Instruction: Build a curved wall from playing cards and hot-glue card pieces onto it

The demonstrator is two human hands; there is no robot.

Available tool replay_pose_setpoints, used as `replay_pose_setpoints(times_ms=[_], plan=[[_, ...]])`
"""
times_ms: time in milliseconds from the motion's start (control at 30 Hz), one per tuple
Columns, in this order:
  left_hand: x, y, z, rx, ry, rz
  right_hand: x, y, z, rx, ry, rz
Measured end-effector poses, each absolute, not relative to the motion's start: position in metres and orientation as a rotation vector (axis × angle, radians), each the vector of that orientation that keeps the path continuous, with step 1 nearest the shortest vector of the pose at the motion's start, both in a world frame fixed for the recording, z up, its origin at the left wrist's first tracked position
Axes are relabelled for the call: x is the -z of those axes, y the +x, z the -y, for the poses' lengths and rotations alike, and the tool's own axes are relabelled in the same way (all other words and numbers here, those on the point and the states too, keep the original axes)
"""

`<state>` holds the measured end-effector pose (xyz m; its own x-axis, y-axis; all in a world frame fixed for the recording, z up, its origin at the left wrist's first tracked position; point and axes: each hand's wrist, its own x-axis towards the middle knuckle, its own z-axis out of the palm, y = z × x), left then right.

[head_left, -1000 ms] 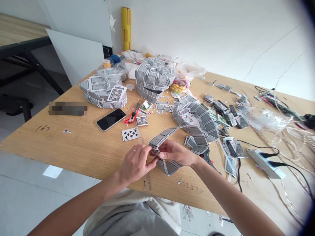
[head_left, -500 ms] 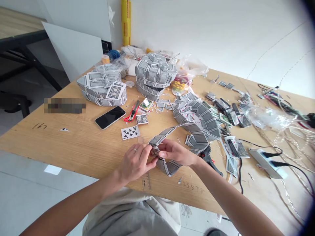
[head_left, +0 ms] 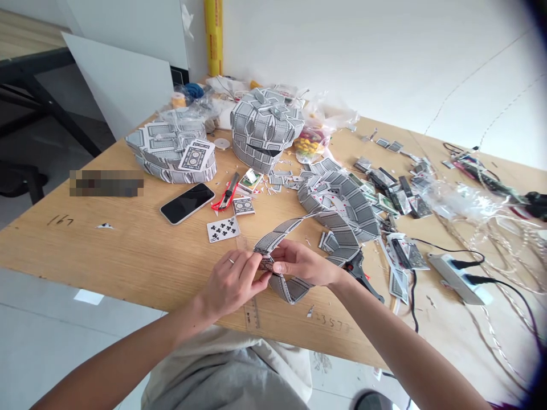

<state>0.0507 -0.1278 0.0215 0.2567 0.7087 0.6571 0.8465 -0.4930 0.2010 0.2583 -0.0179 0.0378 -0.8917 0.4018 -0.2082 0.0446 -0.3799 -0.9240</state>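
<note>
A long strip of joined playing cards (head_left: 280, 232) loops above the table's front part. My left hand (head_left: 234, 279) pinches the strip's near section from the left, thumb and fingers pressed together. From the right, my right hand (head_left: 299, 263) grips the same section, close to my left fingertips. The strip runs back toward a ring of folded cards (head_left: 359, 208) on the table. A clear ruler (head_left: 251, 313) lies partly under my hands. Left of the strip lie an eight of clubs card (head_left: 223, 229) and a small card stack (head_left: 243, 206).
A phone (head_left: 188, 203) and a red cutter (head_left: 226, 192) lie behind the left hand. Two card-built shapes, one low (head_left: 166, 151) and one round (head_left: 267, 128), stand farther back. On the right are a black glue gun (head_left: 363, 279), a power strip (head_left: 461, 279) and cables.
The whole view has shifted slightly, so the table's things appear a little farther left. Both hands keep their hold on the card strip, with hardly any movement.
</note>
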Motion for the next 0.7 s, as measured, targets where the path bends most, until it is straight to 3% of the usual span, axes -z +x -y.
replay_pose_setpoints(times_ms=[700], plan=[[-0.0208,0.042,0.1213,0.935,-2.455,1.572,-0.0415,0.2532,0.0198,-2.339,-0.956,1.556]])
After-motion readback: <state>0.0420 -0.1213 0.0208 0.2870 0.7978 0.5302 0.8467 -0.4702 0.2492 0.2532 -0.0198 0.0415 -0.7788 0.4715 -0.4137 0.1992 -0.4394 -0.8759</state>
